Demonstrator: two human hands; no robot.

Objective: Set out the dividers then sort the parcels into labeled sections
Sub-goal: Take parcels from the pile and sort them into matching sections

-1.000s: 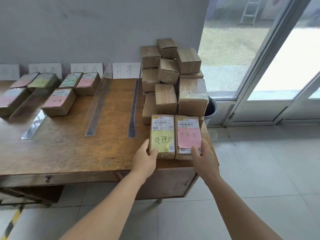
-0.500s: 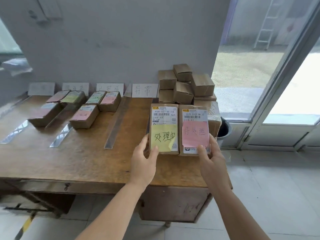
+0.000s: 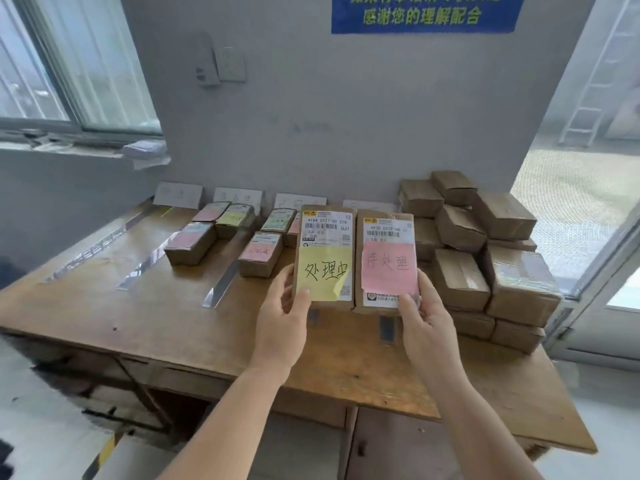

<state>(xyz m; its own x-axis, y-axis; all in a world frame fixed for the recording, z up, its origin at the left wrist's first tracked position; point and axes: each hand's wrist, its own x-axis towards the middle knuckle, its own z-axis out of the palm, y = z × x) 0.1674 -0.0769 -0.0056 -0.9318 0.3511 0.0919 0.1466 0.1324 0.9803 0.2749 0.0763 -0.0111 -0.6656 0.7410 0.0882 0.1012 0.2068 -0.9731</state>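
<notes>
Both parcels have risen off the desk [image 3: 145, 327] since a second ago. Left hand [image 3: 282, 322] grips the yellow-note parcel [image 3: 325, 258] by its lower left corner; right hand [image 3: 424, 325] grips the pink-note parcel [image 3: 386, 261] by its lower right corner, side by side above the desk's front edge.

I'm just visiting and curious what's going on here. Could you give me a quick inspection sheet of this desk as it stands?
Surface: wooden desk, worn, with drawers beneath.
Job's things: yellow-note parcel and pink-note parcel held up side by side; sorted parcels lie between clear dividers; paper section labels lean on the wall; unsorted stack at the right end.
Clutter: papers on the window ledge.
Hands: left hand grips the yellow-note parcel; right hand grips the pink-note one.
Cables: nothing seen.
Surroundings: blue notice, window at left, glass door at right, ladder outside.
</notes>
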